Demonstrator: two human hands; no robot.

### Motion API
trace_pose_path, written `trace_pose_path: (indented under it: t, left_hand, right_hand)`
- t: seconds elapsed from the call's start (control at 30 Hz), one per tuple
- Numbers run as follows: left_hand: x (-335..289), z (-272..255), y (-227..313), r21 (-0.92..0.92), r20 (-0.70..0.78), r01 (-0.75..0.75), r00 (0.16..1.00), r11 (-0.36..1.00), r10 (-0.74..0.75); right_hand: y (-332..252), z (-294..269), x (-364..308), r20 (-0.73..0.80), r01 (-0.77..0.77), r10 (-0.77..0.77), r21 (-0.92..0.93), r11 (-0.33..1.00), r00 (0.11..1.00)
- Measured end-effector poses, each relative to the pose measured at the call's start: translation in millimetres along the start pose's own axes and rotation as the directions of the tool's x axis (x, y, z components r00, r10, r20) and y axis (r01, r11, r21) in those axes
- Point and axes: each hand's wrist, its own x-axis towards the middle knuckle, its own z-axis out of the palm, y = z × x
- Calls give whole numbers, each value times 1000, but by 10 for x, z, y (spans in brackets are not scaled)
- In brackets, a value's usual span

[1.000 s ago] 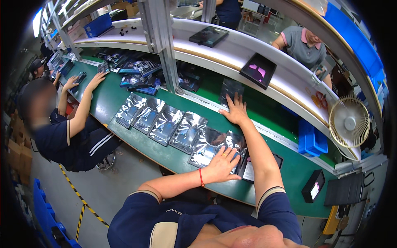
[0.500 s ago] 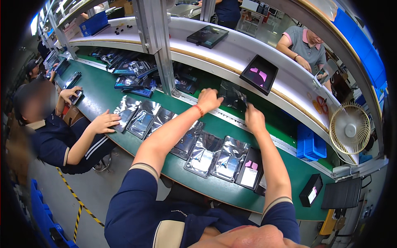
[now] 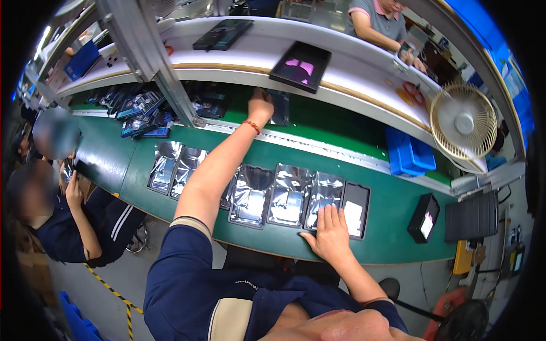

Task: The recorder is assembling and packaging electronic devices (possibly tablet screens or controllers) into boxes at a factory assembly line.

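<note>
Several black shallow trays stand in a row on the green bench, most with a shiny clear film over them, such as a film-covered tray (image 3: 249,193) at mid-row. My right hand (image 3: 331,234) lies flat, fingers stretched, on the near part of another film-covered tray (image 3: 326,190). Right of it is an uncovered black tray (image 3: 356,196) with a white card inside. My left hand (image 3: 261,109) reaches under the shelf, its fingers curled at the left edge of a dark, glossy plastic film (image 3: 279,109). The fingertips are partly hidden.
Above my hands, the white shelf (image 3: 239,68) bears a black tray with pink pieces (image 3: 300,66). A metal post (image 3: 173,96) rises left of my left arm. Blue bins (image 3: 408,153), a fan (image 3: 463,121) and a black box (image 3: 424,219) are rightward. A co-worker (image 3: 62,227) sits at left.
My right hand has come down from the film onto a tray, which now has film over it. My left hand stays under the shelf. The co-worker's hand has left the trays. The view has shifted.
</note>
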Motion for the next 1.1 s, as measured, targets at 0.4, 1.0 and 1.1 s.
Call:
trace_pose_path:
  t: [0.4,1.0,1.1]
  left_hand:
    - [-2198,244,845,-419,445,223,895,880,-15]
    - [-3216,158,843,-83,691,-695,476,714,543]
    - [-3207,146,802,-63,674,-716,484,696,558]
  right_hand:
    - [688,-129,0,145,-318,780,945,73,609]
    - [1087,43,-389,89,-661,710,460,593,698]
    - [1221,163,-285,239,-690,713,570,446,659]
